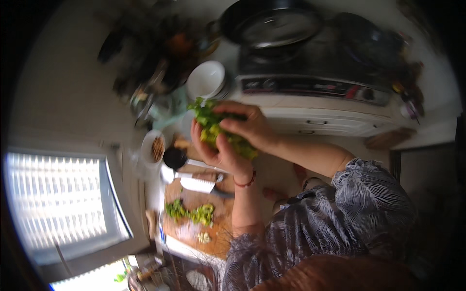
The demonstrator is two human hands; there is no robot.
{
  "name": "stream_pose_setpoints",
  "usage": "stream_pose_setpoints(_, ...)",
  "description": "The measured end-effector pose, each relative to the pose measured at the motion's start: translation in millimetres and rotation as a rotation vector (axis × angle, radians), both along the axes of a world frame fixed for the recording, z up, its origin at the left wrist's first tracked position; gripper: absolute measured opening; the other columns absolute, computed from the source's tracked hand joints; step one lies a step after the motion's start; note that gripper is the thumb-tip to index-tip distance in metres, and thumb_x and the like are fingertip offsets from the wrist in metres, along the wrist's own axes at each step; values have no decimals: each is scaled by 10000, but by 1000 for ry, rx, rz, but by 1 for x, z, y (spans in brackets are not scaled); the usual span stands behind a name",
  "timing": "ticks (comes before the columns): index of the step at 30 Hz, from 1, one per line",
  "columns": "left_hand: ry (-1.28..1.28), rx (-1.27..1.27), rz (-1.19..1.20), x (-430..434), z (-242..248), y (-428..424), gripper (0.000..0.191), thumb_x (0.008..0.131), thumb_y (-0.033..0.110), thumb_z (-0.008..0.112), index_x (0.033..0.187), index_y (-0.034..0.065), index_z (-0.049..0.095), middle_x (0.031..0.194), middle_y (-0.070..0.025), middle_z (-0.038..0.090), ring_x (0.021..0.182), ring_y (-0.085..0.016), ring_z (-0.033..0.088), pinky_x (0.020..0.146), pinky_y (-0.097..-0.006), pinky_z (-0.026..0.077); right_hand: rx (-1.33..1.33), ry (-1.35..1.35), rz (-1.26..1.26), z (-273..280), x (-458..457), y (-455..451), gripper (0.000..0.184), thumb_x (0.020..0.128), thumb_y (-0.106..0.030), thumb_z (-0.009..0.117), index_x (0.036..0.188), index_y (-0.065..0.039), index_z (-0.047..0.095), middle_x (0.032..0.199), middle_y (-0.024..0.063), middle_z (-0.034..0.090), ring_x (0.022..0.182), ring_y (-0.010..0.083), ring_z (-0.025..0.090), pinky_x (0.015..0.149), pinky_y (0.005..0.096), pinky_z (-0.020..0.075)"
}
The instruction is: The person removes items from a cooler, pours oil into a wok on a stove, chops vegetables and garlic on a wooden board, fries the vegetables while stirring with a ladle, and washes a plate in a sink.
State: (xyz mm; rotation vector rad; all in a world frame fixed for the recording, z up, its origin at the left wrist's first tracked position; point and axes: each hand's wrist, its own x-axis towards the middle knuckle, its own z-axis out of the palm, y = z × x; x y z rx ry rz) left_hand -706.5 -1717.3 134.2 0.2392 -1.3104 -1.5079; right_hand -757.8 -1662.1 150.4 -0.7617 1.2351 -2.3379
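Observation:
Chopped green leafy vegetable (211,125) is heaped between my two hands, held up off the counter. My left hand (224,154), with a red bracelet at the wrist, cups the heap from the near left side. Over its other side, my right hand (251,123) presses with bent fingers. Below them is a wooden cutting board (222,240), bearing smaller piles of chopped greens (193,212) and some minced pale pieces (204,238). A kitchen knife (198,184) lies across the board, its dark handle partly behind my left forearm.
White bowls (206,78) stand stacked beside a gas stove (313,85), which carries a large black wok (269,27). A small bowl (148,140) holds brown bits. A black ladle (176,158) lies near the board. A window (58,200) is at left.

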Motion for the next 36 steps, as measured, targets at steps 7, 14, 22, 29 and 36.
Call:
stream_pose_setpoints(7,101,-181,-537,-202,36,188,340,765,69,548,1090,-14,494,1029,-96,519,908,-163,501,796,-262,401,66,92,-950,37,-145,205,280,766,-158,593,993,6,586,942,77,595,836,100,535,738,210,419)
stream_pose_setpoints(14,-344,-172,-827,-321,25,308,614,823,479,401,1253,44,348,1335,-199,198,1234,-347,188,988,-421,176,466,145,-1255,10,-272,351,353,818,-286,536,1066,-36,563,1015,64,584,903,126,522,778,258,399)
stream_pose_setpoints(22,-61,-427,-575,-327,19,253,366,837,279,444,1056,-8,499,1203,-208,373,1136,-350,332,943,-434,232,607,437,-1270,49,-266,339,334,874,-267,447,1110,-47,530,1103,66,545,1035,143,479,862,249,348)
stream_pose_setpoints(29,57,-463,-229,-197,19,145,124,748,-27,490,868,-8,511,995,-155,516,952,-284,471,838,-337,357,975,1040,-803,24,-285,185,311,813,-312,506,1016,-86,574,954,99,585,908,274,540,798,359,421)
stream_pose_setpoints(36,-338,-467,-92,-72,-54,76,115,739,-42,493,848,-16,517,968,-137,541,919,-269,494,824,-342,377,1578,1100,-674,-4,-312,60,325,829,-323,450,1103,-170,535,1143,142,477,1061,306,441,883,407,372)
